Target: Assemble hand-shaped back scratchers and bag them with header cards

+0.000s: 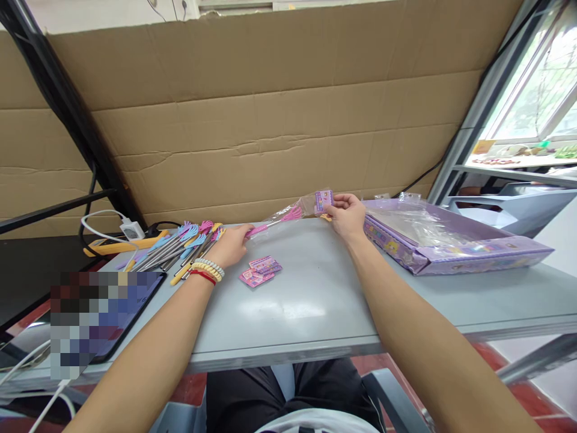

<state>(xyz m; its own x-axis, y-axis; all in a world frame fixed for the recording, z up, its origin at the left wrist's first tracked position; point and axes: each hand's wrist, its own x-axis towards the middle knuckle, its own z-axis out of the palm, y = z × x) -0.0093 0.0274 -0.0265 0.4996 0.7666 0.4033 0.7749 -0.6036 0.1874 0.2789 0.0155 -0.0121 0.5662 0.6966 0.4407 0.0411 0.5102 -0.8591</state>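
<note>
My left hand point(231, 245), wearing beaded bracelets and a red string, is closed on the near end of a pink back scratcher point(294, 213) in a clear plastic bag point(276, 220). At the bag's far end, my right hand point(348, 216) pinches a small purple printed card point(323, 201). The bag stretches between both hands just above the table. Below it lies a small pile of pink and purple cards point(261, 270). Beside my left wrist is a heap of back scratchers point(174, 246) with metal rods and blue, pink, yellow and purple ends.
On the right stands an open purple box point(478, 249) holding clear plastic bags point(421, 222). A tablet point(130, 313), its screen blurred, lies at left near a white charger point(132, 229) and cables. Cardboard point(279, 120) walls off the back of the grey table point(306, 325).
</note>
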